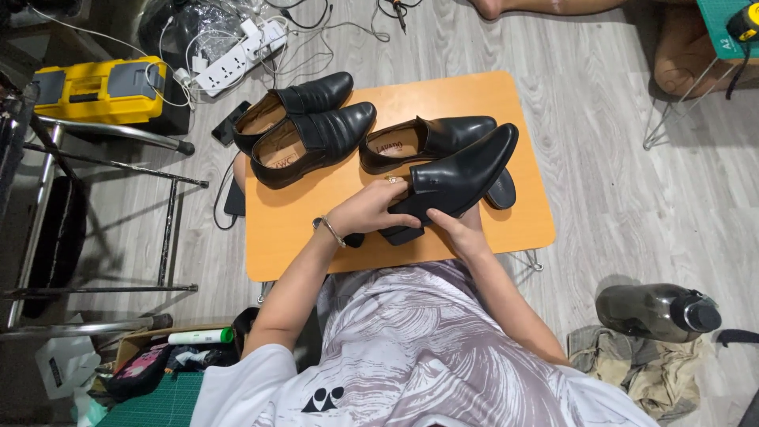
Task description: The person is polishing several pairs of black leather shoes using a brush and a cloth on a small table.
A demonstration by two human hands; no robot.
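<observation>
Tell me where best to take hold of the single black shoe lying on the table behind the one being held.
Probably at the open collar of the black shoe, coming from above on its left end. It sits upright on the orange table, opening facing up, while the held shoe crowds its toe end.

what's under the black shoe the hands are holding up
Under the held black shoe lie the orange table and a dark oval piece poking out past its sole. The rest of that piece is covered.
</observation>
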